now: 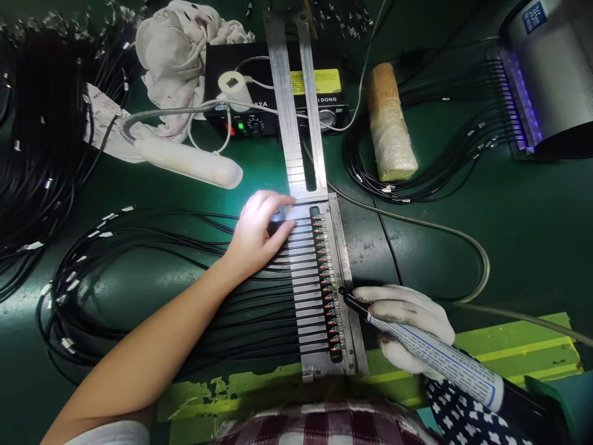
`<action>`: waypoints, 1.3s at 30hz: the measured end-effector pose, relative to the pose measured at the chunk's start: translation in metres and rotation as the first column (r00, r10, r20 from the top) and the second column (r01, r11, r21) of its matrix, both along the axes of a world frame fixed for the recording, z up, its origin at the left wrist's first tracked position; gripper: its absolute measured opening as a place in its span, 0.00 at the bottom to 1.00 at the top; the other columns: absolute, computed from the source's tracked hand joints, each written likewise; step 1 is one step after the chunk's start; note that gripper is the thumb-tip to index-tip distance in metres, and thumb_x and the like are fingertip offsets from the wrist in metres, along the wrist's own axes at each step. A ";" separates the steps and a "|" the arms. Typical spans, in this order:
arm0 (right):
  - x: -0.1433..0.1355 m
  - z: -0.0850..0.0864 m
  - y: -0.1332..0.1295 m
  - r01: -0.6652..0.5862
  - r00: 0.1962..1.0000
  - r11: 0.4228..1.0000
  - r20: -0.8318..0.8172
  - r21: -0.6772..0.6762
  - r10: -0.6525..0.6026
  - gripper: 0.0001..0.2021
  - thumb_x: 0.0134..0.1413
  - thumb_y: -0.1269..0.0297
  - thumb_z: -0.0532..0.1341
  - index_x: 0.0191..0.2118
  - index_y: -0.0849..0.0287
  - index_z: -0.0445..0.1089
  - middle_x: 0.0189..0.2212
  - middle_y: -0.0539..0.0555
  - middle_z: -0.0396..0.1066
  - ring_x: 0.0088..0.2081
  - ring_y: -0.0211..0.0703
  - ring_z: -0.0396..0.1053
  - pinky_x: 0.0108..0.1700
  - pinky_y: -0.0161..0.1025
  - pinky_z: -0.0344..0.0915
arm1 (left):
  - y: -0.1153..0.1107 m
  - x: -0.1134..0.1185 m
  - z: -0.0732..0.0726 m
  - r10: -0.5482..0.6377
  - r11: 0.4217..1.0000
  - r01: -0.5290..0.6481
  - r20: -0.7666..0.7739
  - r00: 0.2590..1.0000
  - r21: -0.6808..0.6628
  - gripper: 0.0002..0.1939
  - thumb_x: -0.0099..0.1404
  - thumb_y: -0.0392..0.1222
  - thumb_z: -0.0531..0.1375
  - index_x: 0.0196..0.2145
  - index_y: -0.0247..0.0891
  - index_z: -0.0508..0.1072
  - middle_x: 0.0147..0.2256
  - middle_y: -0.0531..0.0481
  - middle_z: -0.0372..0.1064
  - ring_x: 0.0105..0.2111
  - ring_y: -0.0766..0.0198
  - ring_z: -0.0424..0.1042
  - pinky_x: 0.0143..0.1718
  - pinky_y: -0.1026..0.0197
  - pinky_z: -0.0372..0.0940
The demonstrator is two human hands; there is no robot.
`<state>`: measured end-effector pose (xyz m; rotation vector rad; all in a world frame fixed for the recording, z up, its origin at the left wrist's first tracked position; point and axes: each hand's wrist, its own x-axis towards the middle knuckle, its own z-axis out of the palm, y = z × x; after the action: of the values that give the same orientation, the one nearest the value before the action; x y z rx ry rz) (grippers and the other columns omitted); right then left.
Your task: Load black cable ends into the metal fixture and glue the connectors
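Green tabletop; left hand, finger and thumb apart, sits on the metal jig full of black cables; gloved right hand's clamped round a labelled tube, tip at the wire ends.

white lamp glare, violet glow, dim corners

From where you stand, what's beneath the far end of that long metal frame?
The metal frame passes over a black box, whose yellow label shows either side of one bar. The bars cover some printing, and I can't see what else they hide.
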<state>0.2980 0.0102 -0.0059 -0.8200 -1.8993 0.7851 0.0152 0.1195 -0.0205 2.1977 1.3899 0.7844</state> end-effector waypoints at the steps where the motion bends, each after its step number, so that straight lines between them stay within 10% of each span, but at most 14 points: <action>1: 0.000 0.000 0.000 0.003 1.000 1.000 0.002 -0.010 -0.003 0.13 0.57 0.66 0.63 0.47 0.63 0.72 0.43 0.62 0.78 0.45 0.51 0.78 0.41 0.44 0.79 | 0.000 0.000 0.000 0.000 1.000 0.000 0.000 1.000 -0.002 0.14 0.68 0.41 0.57 0.50 0.39 0.69 0.47 0.44 0.68 0.46 0.55 0.67 0.50 0.52 0.65; 39: -0.003 0.003 0.003 0.029 0.999 0.999 -0.018 -0.044 -0.029 0.11 0.54 0.68 0.65 0.44 0.61 0.73 0.42 0.60 0.79 0.42 0.50 0.79 0.39 0.42 0.80 | 0.000 0.000 0.001 0.004 1.000 -0.004 0.003 1.000 -0.014 0.13 0.68 0.43 0.57 0.50 0.40 0.69 0.46 0.44 0.68 0.48 0.54 0.67 0.52 0.50 0.64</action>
<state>0.2946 0.0135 -0.0030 -0.8621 -1.8554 0.8161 0.0153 0.1193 -0.0200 2.1825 1.3950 0.7770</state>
